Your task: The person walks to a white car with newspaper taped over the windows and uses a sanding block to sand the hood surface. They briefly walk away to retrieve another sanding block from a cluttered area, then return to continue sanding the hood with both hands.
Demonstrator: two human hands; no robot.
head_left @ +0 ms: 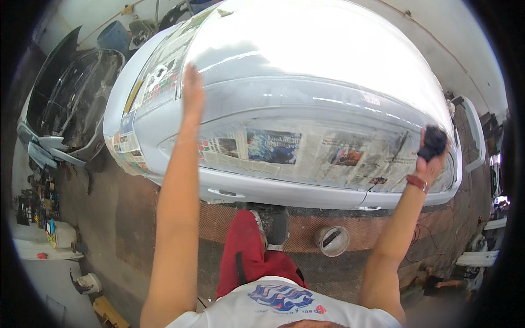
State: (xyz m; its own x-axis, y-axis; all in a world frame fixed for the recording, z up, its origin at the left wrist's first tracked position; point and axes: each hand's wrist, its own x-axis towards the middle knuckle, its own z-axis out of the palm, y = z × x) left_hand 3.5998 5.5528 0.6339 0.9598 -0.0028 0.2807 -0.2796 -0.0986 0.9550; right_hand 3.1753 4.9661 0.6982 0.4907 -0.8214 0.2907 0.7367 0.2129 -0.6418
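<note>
A light grey car body (273,101) stretches across the view in front of me, its roof glaring white. Newspaper masking (322,153) covers the side windows, and more newspaper covers the glass at the left end. My left hand (193,93) reaches out to the roof edge beside that left-hand newspaper, fingers stretched and holding nothing; whether it touches the panel I cannot tell. At the right end of the side windows, my right hand (432,165) is closed on a dark bunched cloth (433,142). A reddish-brown band circles the right wrist.
On the floor below the car's side stands a round bucket (332,241) with a dark object in it. A removed car front part (71,109) lies at the left, and a pale curved panel (473,131) stands at the right. A thin cable (418,235) trails across the floor.
</note>
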